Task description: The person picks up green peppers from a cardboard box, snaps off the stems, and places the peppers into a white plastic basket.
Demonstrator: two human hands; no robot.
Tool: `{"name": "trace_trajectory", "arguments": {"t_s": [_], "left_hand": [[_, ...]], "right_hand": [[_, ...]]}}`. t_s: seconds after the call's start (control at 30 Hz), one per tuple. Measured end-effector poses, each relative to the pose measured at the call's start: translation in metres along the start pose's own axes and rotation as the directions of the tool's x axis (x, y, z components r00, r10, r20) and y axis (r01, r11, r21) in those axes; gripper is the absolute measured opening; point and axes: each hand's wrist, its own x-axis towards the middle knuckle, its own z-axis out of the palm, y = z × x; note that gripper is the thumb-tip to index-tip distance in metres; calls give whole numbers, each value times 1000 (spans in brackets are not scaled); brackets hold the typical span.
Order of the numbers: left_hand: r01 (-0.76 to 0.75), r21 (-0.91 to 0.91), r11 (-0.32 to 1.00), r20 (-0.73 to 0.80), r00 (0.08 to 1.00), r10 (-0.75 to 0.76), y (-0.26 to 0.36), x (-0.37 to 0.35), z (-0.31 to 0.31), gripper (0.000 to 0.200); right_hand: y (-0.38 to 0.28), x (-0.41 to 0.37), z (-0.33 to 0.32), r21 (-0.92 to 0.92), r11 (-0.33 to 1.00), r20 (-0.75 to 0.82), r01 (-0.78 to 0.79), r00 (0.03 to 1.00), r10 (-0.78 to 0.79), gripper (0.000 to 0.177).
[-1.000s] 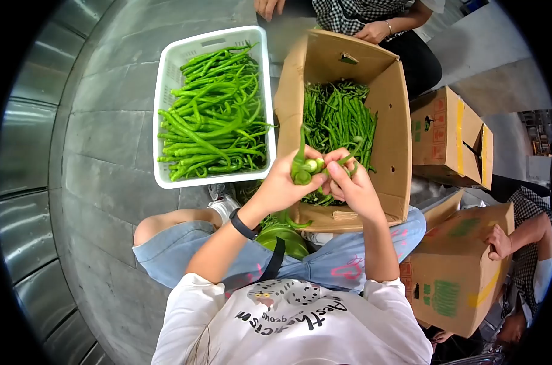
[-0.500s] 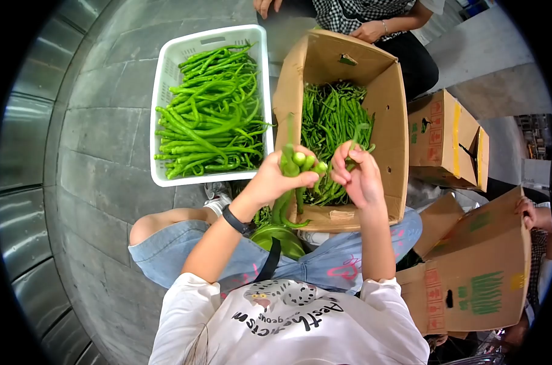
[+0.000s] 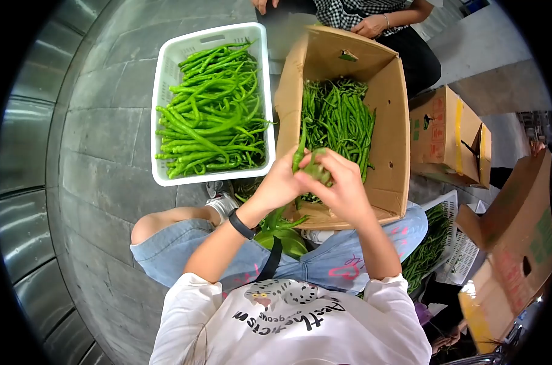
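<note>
My left hand (image 3: 280, 184) is closed around a small bunch of long green chili peppers (image 3: 299, 159), whose lower ends hang below it. Against the top of that bunch, my right hand (image 3: 343, 190) has its fingers curled over the peppers; the fingertips are slightly blurred. Both hands meet over the near left side of a tall cardboard box (image 3: 386, 140) with many green chili peppers (image 3: 340, 118) inside. Left of it stands a white plastic crate (image 3: 156, 137) with long green peppers (image 3: 209, 115) laid mostly lengthwise.
A person's hand (image 3: 371, 26) rests beyond the box. One closed cardboard box (image 3: 437, 131) stands to the right. Nearer, an open carton (image 3: 501, 261) is tilted beside a white crate (image 3: 461, 252) and more peppers (image 3: 431, 237). A green round object (image 3: 291, 243) sits between my legs.
My right hand has moved left and down onto the bunch in my left hand. At the right, the open carton has swung outward, uncovering a white crate and peppers.
</note>
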Motion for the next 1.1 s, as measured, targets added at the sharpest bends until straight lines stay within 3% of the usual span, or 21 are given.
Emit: {"name": "trace_trajectory", "arguments": {"t_s": [0.07, 0.13, 0.17, 0.27, 0.37, 0.4, 0.47, 0.5, 0.6, 0.73, 0.8, 0.87, 0.93, 1.0, 1.03, 1.1], "left_hand": [[-135, 241, 961, 78, 990, 120, 5, 0, -2, 41], [55, 110, 992, 191, 979, -76, 19, 0, -4, 58], [99, 129, 987, 244, 961, -128, 9, 4, -12, 58], [42, 152, 987, 219, 973, -75, 1, 7, -8, 61], [-16, 140, 990, 240, 971, -19, -7, 6, -5, 47], [-40, 151, 988, 255, 967, 0, -8, 5, -4, 43], [-100, 232, 967, 272, 962, 34, -2, 3, -4, 42], [-93, 231, 969, 272, 962, 28, -1, 3, -4, 42], [-48, 228, 973, 273, 962, -16, 6, 3, -7, 41], [-7, 224, 975, 298, 953, -61, 3, 3, -7, 40], [-38, 256, 966, 327, 944, -50, 1, 2, -5, 45], [-84, 295, 952, 341, 940, -23, 6, 0, 3, 51], [-57, 292, 955, 349, 936, -51, 4, 1, 3, 59], [-60, 262, 963, 359, 933, -39, 9, 0, 3, 59], [-180, 280, 943, 372, 926, 67, 9, 1, 4, 58], [-181, 354, 917, 330, 942, 59, 9, -1, 5, 56]], "right_hand": [[7, -3, 1, -101, 992, -19, -82, 997, 81, 21], [11, -3, -3, 221, 937, -48, -271, 956, 288, 20], [11, -2, -5, 246, 930, -62, -272, 954, 295, 20], [14, -2, -8, 180, 952, -71, -249, 962, 265, 21], [22, -5, -11, 406, 822, 43, -398, 907, 419, 24], [30, -7, -13, 604, 615, 151, -507, 831, 536, 27], [48, -4, -23, 812, 278, 355, -514, 812, 464, 27], [54, -1, -26, 858, 169, 414, -485, 847, 333, 23], [55, 0, -23, 875, 240, 239, -420, 806, 541, 19], [59, -2, -37, 772, 442, 284, -457, 870, 403, 21], [44, -1, -35, 616, 578, 336, -535, 842, 421, 21], [38, -1, -22, 432, 810, 302, -398, 909, 285, 18], [41, -1, -15, 415, 860, 217, -298, 950, 225, 15], [31, -1, -19, 541, 729, 188, -419, 905, 382, 13], [27, -1, -21, 601, 649, 182, -467, 870, 457, 13], [34, 1, -25, 617, 642, 114, -455, 859, 500, 15]]}}
